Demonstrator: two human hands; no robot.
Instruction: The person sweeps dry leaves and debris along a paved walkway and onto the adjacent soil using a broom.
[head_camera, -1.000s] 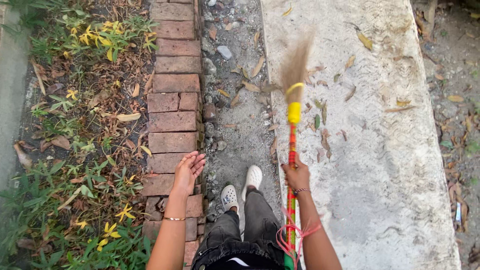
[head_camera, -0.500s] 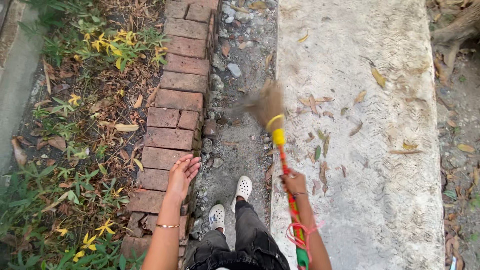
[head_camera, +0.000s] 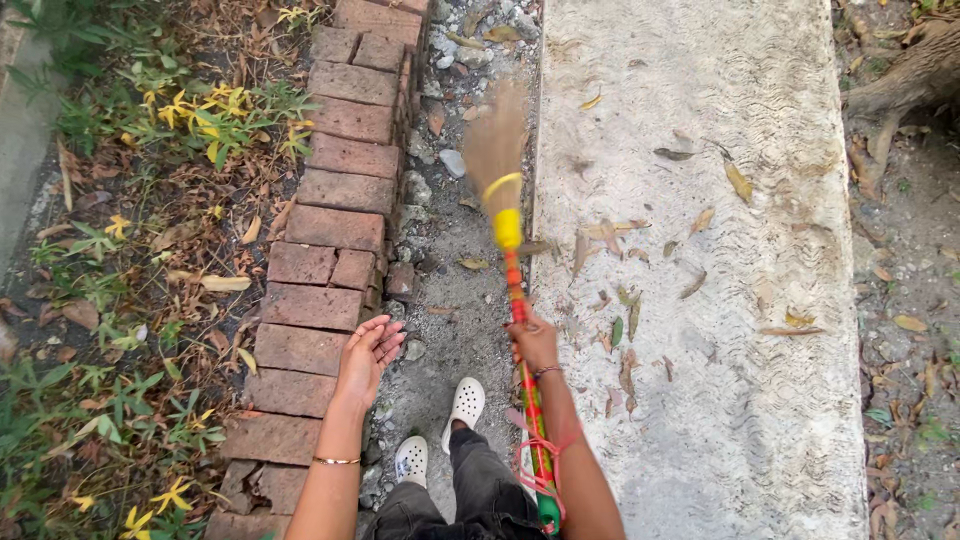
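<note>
Outdoors, a gravel strip (head_camera: 455, 250) runs between a brick border (head_camera: 335, 215) and a concrete slab (head_camera: 720, 300) scattered with dry leaves (head_camera: 620, 330). A broom (head_camera: 505, 220) is gripped around its striped handle by the closed right hand (head_camera: 535, 343), its blurred bristle head well ahead over the gravel beside the slab's edge. The left hand (head_camera: 368, 352) is held open, empty, above the bricks. Sweeping is probably best done with short, low strokes, bristles kept brushing the ground.
</note>
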